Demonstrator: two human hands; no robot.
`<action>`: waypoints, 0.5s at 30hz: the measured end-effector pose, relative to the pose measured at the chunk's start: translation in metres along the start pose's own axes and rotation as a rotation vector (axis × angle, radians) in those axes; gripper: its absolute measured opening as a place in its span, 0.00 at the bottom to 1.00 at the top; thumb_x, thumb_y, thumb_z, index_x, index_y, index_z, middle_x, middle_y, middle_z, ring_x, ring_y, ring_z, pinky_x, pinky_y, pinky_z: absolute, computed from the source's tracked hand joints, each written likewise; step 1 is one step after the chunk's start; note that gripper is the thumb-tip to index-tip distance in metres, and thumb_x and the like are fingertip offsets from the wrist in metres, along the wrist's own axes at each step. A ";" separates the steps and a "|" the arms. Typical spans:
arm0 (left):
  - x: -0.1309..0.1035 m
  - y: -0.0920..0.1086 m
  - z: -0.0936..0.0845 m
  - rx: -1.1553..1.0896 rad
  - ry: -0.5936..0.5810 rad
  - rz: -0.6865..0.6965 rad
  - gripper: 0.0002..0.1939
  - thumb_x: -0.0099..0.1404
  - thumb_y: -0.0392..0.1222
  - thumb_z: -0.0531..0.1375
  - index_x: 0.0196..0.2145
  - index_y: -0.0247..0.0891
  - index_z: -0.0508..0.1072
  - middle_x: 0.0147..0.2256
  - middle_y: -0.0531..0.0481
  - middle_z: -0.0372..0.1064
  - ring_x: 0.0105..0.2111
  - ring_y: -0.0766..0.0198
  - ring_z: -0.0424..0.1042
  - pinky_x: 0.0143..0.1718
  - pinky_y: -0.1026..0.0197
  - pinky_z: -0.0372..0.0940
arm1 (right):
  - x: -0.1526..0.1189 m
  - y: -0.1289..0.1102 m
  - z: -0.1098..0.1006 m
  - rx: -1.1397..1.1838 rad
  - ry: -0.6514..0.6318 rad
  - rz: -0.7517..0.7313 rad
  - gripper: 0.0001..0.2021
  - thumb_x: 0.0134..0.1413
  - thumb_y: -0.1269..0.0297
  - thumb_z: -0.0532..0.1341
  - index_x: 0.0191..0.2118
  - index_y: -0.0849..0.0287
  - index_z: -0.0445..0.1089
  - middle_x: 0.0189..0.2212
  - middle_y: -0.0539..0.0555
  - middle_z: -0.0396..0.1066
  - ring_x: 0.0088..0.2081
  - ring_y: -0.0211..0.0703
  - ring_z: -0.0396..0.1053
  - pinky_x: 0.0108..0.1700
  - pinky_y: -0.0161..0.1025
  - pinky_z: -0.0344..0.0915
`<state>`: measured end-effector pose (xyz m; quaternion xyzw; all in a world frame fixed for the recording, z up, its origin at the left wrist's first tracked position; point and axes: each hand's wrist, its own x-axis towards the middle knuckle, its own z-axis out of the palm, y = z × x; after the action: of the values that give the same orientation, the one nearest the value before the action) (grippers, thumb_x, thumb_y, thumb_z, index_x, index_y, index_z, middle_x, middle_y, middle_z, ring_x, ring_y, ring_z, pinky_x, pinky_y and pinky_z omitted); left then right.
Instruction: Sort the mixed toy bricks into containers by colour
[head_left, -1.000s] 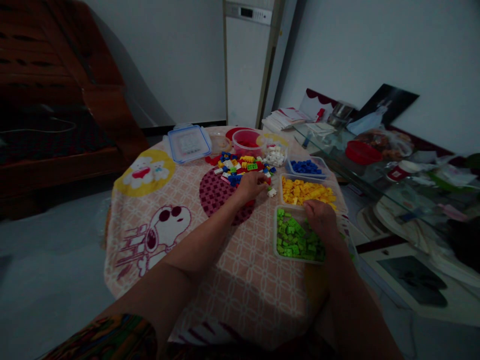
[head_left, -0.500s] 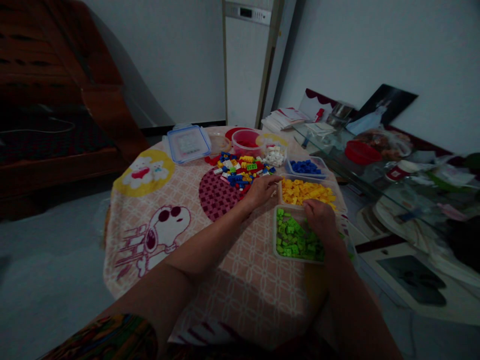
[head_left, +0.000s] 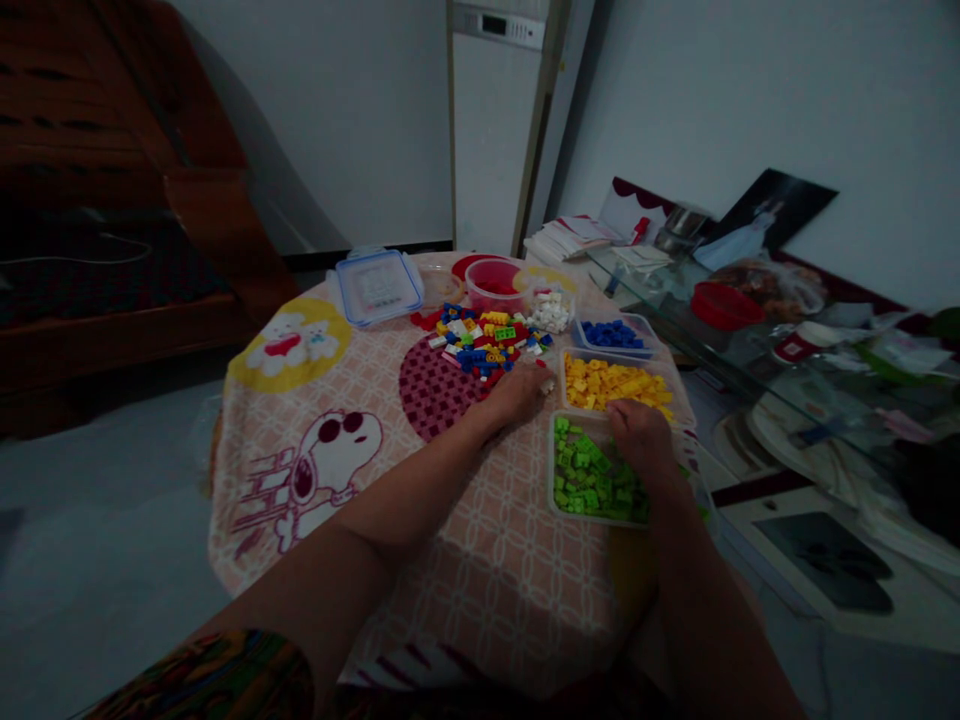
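My left hand (head_left: 523, 392) is low over the cloth, just left of the box of yellow bricks, fingers closed. A small white building brick (head_left: 549, 387) shows at its fingertips. Closed like a fist, my right hand (head_left: 639, 434) hovers where the yellow and green boxes meet; what its fingers hold, if anything, is hidden. Yellow building bricks (head_left: 611, 383) fill one clear box, green building bricks (head_left: 589, 475) the nearer one. Beyond the left hand lies a mixed pile of bricks (head_left: 487, 338). White bricks (head_left: 551, 312) form a heap near blue bricks (head_left: 611, 335) in another box.
A patterned cloth (head_left: 480, 560) covers the round table. Towards its far edge are a blue-rimmed lid (head_left: 379, 287) and a pink round tub (head_left: 495, 283). On the right stands a cluttered glass table (head_left: 757, 360) with a red bowl (head_left: 724, 305). A wooden bench (head_left: 206, 220) is at left.
My left hand has drawn slightly left and down, away from the rim of the yellow box. The right hand has stayed in nearly the same place.
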<state>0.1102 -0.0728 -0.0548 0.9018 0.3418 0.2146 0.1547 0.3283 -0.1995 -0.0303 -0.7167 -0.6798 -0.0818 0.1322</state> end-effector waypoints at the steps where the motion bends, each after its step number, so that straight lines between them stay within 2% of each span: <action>1: -0.001 0.000 -0.001 0.009 -0.008 -0.016 0.17 0.63 0.31 0.58 0.48 0.35 0.80 0.49 0.38 0.78 0.52 0.51 0.76 0.59 0.51 0.69 | 0.000 0.000 -0.001 -0.001 -0.004 0.000 0.15 0.67 0.67 0.52 0.31 0.57 0.72 0.32 0.59 0.75 0.34 0.47 0.67 0.39 0.42 0.55; 4: -0.001 -0.001 -0.007 0.018 -0.013 -0.089 0.15 0.62 0.29 0.58 0.43 0.36 0.81 0.45 0.39 0.78 0.47 0.53 0.77 0.53 0.55 0.71 | 0.001 -0.001 -0.003 -0.009 -0.011 0.000 0.15 0.66 0.67 0.53 0.29 0.56 0.71 0.31 0.59 0.75 0.33 0.47 0.67 0.38 0.42 0.54; 7: -0.002 -0.002 -0.011 0.017 -0.001 -0.135 0.15 0.60 0.28 0.58 0.40 0.36 0.82 0.43 0.41 0.79 0.45 0.55 0.78 0.51 0.56 0.72 | 0.001 0.000 -0.004 -0.010 -0.016 -0.011 0.15 0.66 0.66 0.53 0.29 0.57 0.72 0.31 0.59 0.75 0.32 0.47 0.67 0.38 0.42 0.54; 11: -0.001 -0.002 -0.017 0.003 0.038 -0.138 0.13 0.64 0.31 0.59 0.40 0.37 0.82 0.40 0.43 0.80 0.43 0.57 0.78 0.50 0.57 0.71 | 0.002 -0.001 -0.005 -0.025 -0.011 -0.009 0.16 0.66 0.66 0.52 0.29 0.57 0.72 0.30 0.59 0.75 0.32 0.47 0.67 0.37 0.42 0.53; 15: 0.002 0.008 -0.028 -0.073 0.108 -0.102 0.13 0.64 0.33 0.61 0.44 0.37 0.82 0.43 0.43 0.81 0.43 0.57 0.79 0.49 0.58 0.71 | 0.002 -0.001 -0.004 -0.028 -0.015 -0.008 0.16 0.66 0.67 0.53 0.29 0.58 0.72 0.30 0.59 0.76 0.31 0.46 0.67 0.36 0.41 0.52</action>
<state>0.1022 -0.0731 -0.0266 0.8641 0.3871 0.2669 0.1797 0.3276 -0.1991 -0.0260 -0.7164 -0.6824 -0.0866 0.1169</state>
